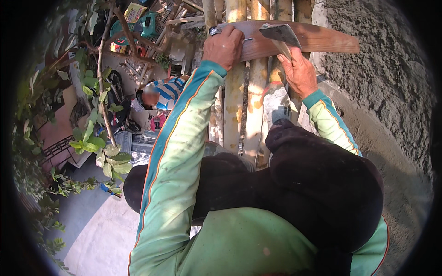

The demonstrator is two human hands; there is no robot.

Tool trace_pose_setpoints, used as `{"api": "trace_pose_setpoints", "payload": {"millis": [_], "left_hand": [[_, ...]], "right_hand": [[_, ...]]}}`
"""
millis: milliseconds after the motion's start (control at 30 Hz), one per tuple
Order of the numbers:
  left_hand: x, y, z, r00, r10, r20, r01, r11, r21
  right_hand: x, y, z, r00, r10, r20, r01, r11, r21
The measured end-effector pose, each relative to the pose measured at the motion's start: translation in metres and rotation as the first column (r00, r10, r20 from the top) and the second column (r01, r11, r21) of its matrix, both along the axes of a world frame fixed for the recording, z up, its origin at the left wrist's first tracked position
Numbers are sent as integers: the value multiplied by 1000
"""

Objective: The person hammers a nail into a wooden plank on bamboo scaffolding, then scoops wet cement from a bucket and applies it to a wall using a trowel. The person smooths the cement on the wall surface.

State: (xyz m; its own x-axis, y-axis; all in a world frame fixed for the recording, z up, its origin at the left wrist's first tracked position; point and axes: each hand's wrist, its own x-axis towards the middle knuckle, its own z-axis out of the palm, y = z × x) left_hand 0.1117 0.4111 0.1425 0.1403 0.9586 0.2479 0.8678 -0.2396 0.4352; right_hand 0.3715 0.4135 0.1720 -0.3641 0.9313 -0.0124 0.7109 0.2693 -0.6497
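A long reddish-brown wooden board [322, 37] lies crosswise over several bamboo poles [235, 101], its right end tapering. My left hand [224, 47] is closed on top of the board's left part. A dark, shiny rounded end [214, 31] of something sticks out beside its fingers, and a thin metal piece [248, 39] shows on the other side. Most of what it holds is hidden. My right hand [299, 72] grips a hatchet-like tool [282, 35] by its pale handle. The tool's flat grey metal head is over the board, to the right of my left hand.
Rough grey concrete [382, 69] runs along the right. Far below on the left are a person in a striped shirt [170, 94], a green plastic chair [146, 25] and stacked wood. Leafy branches [90, 138] reach in from the left. My dark-clad knees [322, 179] are bent below the board.
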Motion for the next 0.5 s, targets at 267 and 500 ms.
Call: {"api": "trace_pose_setpoints", "payload": {"millis": [267,500], "left_hand": [[-1,0,-2,1000,-21,-22,22,998,63],[1,-1,-6,999,12,-37,-10,997,73]], "right_hand": [[-5,-7,-7,983,105,151,-111,993,28],[-7,1,21,995,78,64,-86,988,129]]}}
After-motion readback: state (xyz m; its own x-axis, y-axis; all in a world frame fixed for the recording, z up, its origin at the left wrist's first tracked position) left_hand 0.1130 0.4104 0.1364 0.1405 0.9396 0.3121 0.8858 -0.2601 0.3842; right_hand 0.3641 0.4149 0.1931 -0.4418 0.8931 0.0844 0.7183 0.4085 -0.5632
